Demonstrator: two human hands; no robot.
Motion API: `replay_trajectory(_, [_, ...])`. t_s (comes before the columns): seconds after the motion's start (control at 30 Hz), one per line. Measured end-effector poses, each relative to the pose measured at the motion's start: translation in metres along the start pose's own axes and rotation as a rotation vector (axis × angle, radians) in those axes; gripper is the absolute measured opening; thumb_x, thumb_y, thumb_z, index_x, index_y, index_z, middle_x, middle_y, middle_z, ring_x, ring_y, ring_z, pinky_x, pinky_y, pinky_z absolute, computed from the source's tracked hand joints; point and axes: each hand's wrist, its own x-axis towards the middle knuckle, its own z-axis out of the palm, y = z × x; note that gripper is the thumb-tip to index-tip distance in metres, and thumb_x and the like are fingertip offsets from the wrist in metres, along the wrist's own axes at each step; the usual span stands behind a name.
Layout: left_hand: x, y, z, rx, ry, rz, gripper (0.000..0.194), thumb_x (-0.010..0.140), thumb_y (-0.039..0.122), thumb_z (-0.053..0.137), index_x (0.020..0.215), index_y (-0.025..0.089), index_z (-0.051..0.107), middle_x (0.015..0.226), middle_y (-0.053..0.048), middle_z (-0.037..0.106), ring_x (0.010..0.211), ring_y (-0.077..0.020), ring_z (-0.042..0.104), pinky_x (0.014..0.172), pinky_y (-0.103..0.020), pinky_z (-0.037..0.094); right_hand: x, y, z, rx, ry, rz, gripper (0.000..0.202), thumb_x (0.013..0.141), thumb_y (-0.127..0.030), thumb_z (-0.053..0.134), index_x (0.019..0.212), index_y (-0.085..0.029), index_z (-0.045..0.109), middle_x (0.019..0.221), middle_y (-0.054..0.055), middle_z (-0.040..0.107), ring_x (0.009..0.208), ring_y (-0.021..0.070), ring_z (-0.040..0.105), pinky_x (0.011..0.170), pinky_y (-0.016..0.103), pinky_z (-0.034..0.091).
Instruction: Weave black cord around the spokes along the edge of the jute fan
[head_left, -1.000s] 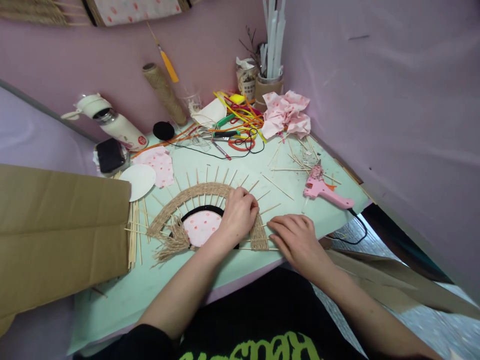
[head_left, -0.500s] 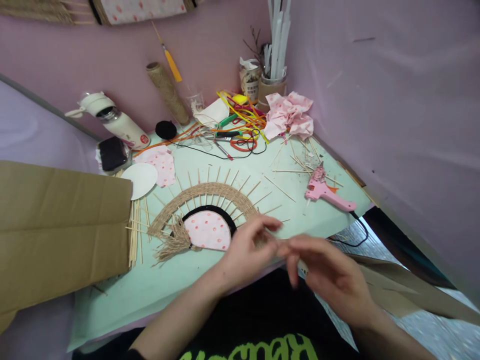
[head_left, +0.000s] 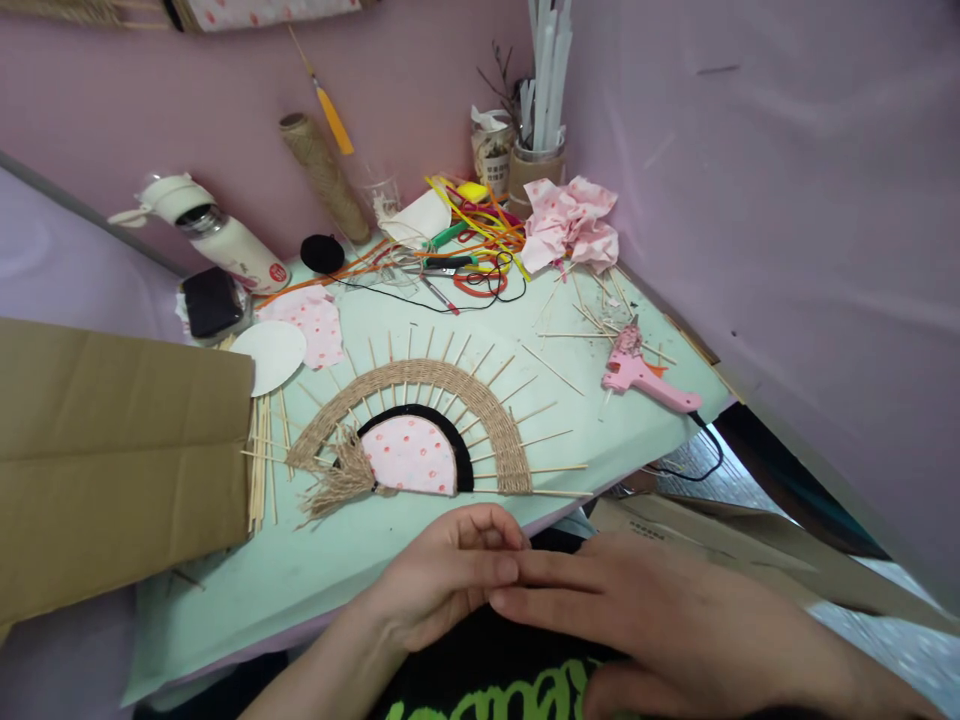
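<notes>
Before the woven fan [head_left: 412,455]: my left hand [head_left: 450,570] and right hand [head_left: 637,600], just withdrawn from it, fingertips meeting; anything pinched between, I cannot tell. Fan: flat on table [head_left: 240,610], no longer held, weave resting unaided. Right of fan, farther: pink glue gun [head_left: 646,380].

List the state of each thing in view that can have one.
Left hand: thumb against right hand's fingers
Right hand: fingers extended
Fan-shaped weaving: flat on table, stick ends bare
Tassel: strands splayed
Glue gun: lying down, heat unclear
Pink patterned piece: crumpled
Black thread ball: wound, tail loose
Twine roll: wound
</notes>
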Motion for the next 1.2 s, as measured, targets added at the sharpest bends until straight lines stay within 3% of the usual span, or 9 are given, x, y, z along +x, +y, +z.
replay_trajectory(0.2, [0.006, -0.009, 0.000, -0.093, 0.004, -0.180, 0.021, 0.064, 0.018, 0.073, 0.081, 0.009, 0.064, 0.072, -0.004, 0.057, 0.059, -0.0074, 0.052, 0.053, -0.017, 0.036, 0.009, -0.001, 0.000, -0.054, -0.085, -0.022, 0.073, 0.074, -0.034, 0.066, 0.139, -0.030, 0.033, 0.138, 0.001, 0.047, 0.099, 0.0204, 0.061, 0.076, 0.029, 0.049])
replay_trajectory(0.4, [0.008, -0.007, -0.003, -0.164, 0.019, -0.083, 0.016, 0.064, 0.013, 0.072, 0.076, 0.010, 0.063, 0.067, -0.003, 0.057, 0.056, -0.0068, 0.052, 0.053, -0.017, 0.036, 0.008, 0.001, -0.005, -0.059, -0.116, 0.003, 0.071, 0.079, -0.033, 0.062, 0.141, -0.028, 0.028, 0.140, 0.002, 0.044, 0.110, 0.0207, 0.055, 0.081, 0.029, 0.047])
replay_trajectory(0.57, [0.011, -0.008, 0.004, -0.146, 0.018, -0.193, 0.020, 0.064, 0.013, 0.073, 0.082, 0.009, 0.065, 0.074, -0.005, 0.061, 0.063, -0.0089, 0.057, 0.057, -0.017, 0.040, 0.009, 0.004, -0.003, -0.009, -0.171, 0.036, 0.068, 0.077, -0.036, 0.064, 0.138, -0.030, 0.035, 0.138, 0.002, 0.045, 0.103, 0.0212, 0.058, 0.081, 0.032, 0.047])
replay_trajectory(0.73, [0.010, -0.004, 0.004, -0.179, 0.040, -0.078, 0.017, 0.064, 0.013, 0.074, 0.079, 0.010, 0.065, 0.068, -0.003, 0.059, 0.057, -0.0066, 0.055, 0.054, -0.016, 0.039, 0.006, 0.002, -0.008, -0.051, -0.122, 0.046, 0.070, 0.078, -0.032, 0.063, 0.140, -0.030, 0.031, 0.139, 0.003, 0.045, 0.108, 0.0211, 0.055, 0.082, 0.030, 0.046])
replay_trajectory(0.97, [0.011, -0.007, 0.008, -0.130, 0.028, -0.130, 0.022, 0.063, 0.015, 0.075, 0.083, 0.009, 0.068, 0.077, -0.007, 0.065, 0.069, -0.0110, 0.061, 0.064, -0.018, 0.043, 0.010, 0.001, -0.010, -0.081, -0.126, 0.031, 0.062, 0.076, -0.034, 0.066, 0.133, -0.029, 0.041, 0.135, 0.001, 0.048, 0.108, 0.0207, 0.054, 0.083, 0.029, 0.044])
replay_trajectory(1.2, [0.006, 0.005, 0.002, -0.083, 0.003, 0.074, 0.016, 0.062, 0.013, 0.076, 0.073, 0.013, 0.065, 0.075, -0.003, 0.062, 0.065, -0.0091, 0.057, 0.059, -0.019, 0.041, 0.014, 0.005, -0.003, -0.351, -0.012, -0.064, 0.056, 0.081, -0.033, 0.060, 0.132, -0.022, 0.042, 0.122, 0.004, 0.058, 0.085, 0.0151, 0.058, 0.070, 0.027, 0.043])
